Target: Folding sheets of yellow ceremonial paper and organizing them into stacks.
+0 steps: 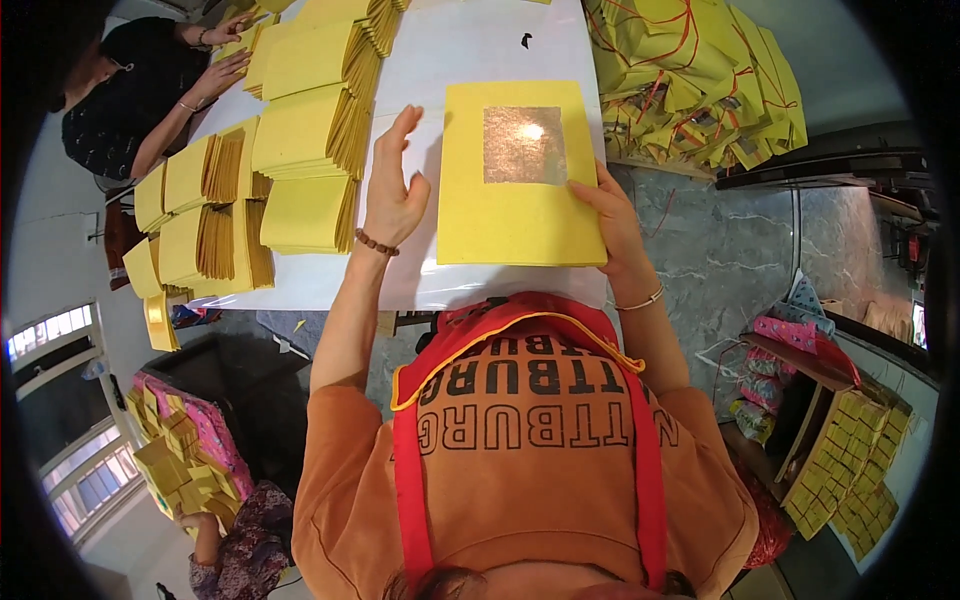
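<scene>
Above the near edge of the white table (430, 285), my right hand (615, 220) grips a stack of yellow paper (520, 225) by its right edge, thumb on top. A shiny metallic square (525, 145) covers the upper middle of the top sheet. To the left of the stack, my left hand (398, 190) is raised with its fingers stretched out, apart from the paper and holding nothing. Folded yellow paper bundles (305, 215) lie in rows on the table, left of my left hand.
Another person (130, 100) reaches over bundles at the far left. Tied yellow paper (700, 90) with red string is heaped at the back right. A second person (240, 545) is at lower left beside more yellow paper (180, 450). Small yellow bundles (850, 470) stand at lower right.
</scene>
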Available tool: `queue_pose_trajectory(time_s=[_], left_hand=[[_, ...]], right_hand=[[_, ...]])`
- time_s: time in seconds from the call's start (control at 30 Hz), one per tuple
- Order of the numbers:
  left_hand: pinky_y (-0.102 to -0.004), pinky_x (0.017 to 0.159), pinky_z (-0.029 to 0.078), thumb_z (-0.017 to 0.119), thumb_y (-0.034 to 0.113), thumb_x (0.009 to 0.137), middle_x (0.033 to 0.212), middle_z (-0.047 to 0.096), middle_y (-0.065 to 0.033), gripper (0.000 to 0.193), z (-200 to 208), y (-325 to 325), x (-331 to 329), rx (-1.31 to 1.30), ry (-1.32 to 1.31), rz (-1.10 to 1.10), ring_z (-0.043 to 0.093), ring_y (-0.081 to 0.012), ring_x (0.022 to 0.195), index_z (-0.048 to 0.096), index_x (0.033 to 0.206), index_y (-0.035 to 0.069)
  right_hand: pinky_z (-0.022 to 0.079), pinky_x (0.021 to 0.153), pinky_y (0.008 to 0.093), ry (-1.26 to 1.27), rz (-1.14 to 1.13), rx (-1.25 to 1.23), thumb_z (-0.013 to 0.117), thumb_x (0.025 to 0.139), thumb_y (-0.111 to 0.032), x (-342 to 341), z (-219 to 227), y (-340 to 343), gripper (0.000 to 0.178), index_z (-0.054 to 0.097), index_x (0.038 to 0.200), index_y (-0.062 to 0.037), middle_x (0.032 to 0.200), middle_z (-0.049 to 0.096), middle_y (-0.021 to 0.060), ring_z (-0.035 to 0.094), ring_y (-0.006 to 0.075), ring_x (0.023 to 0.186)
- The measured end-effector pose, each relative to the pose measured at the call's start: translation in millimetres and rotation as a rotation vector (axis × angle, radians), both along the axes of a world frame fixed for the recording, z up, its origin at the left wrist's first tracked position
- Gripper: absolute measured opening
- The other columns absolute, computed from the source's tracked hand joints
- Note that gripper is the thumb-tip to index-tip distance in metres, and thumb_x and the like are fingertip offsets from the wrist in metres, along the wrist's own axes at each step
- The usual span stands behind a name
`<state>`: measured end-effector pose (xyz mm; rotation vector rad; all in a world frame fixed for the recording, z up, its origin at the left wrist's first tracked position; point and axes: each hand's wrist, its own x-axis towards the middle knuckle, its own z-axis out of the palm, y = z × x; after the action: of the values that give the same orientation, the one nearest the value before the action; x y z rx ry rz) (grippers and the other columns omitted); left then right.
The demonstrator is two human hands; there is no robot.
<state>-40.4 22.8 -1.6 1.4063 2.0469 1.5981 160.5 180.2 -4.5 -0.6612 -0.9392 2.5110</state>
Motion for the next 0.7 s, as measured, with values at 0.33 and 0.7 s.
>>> queue_pose_trajectory(time_s=[0.33,0.7], left_hand=[[-0.0364,0.09,0.036,0.064,0.019,0.074,0.112,0.059,-0.0065,0.029,-5.2,9.0,20.1,-0.025,0.455,-0.139,0.051,-0.0267,0.108,0.065,0.102,0.012],[-0.0369,0.088,0.035,0.063,0.02,0.074,0.113,0.058,-0.0036,0.03,-13.9,-15.2,43.1,-0.111,0.545,-0.131,0.05,-0.0248,0.107,0.063,0.104,0.014]], right_hand=[[0.05,0.082,0.0278,0.177,0.055,-0.238,0.046,0.091,-0.006,21.5,4.5,4.9,0.042,0.037,0.132,-0.0026,0.118,0.055,0.0103,0.058,0.0171,0.1],[0.03,0.103,0.0403,-0.161,0.181,1.886,0.058,0.079,-0.014,46.0,4.2,10.7,0.031,0.058,0.11,-0.0114,0.119,0.057,0.0055,0.047,0.0256,0.119]])
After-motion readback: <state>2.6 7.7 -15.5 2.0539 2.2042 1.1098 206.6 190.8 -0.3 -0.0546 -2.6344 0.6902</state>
